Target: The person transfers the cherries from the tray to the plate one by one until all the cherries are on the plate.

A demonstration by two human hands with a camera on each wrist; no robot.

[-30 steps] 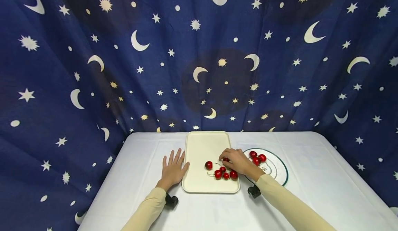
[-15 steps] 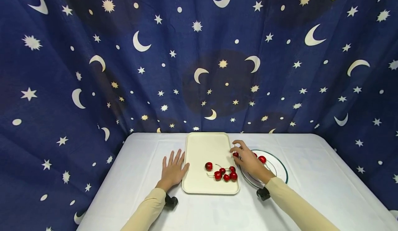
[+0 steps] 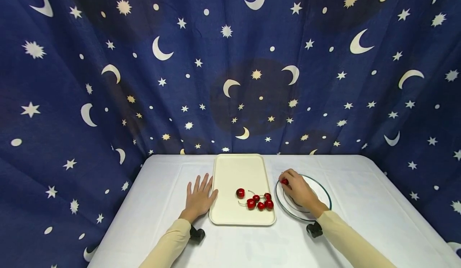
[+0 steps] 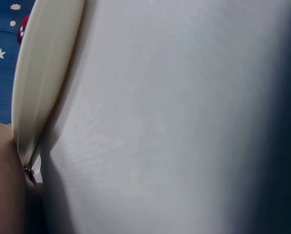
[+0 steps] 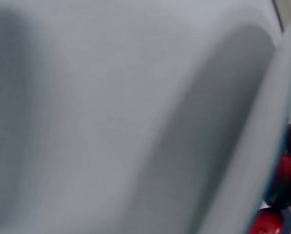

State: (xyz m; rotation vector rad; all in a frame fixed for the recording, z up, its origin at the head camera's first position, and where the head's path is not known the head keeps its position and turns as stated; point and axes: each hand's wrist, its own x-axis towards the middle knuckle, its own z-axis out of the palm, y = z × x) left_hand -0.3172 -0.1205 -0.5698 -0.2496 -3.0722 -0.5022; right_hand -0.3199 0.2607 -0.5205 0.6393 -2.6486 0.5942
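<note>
My left hand [image 3: 199, 200] lies flat on the table with fingers spread, its thumb and fingertips at the left edge of a cream tray [image 3: 239, 172]. On the tray's near half are several red cherries [image 3: 251, 204], some with stems. Over a white plate with a dark green rim [image 3: 325, 198], my right hand [image 3: 300, 190] pinches a cherry [image 3: 284, 181] between thumb and fingers. The hand hides the other cherries on the plate in the head view. At the right wrist view's edge, cherries [image 5: 269, 223] show beyond the plate's wall.
A white cloth covers the table [image 3: 237, 246]. Behind it hangs a dark blue curtain [image 3: 201, 87] with moons and stars. The plate stands just right of the tray, with a narrow gap between them. Each wrist carries a small black camera [image 3: 314, 229].
My right hand has moved right, from the tray to over the plate, carrying a cherry. One cherry fewer shows among those it hovered over. My left hand has stayed put.
</note>
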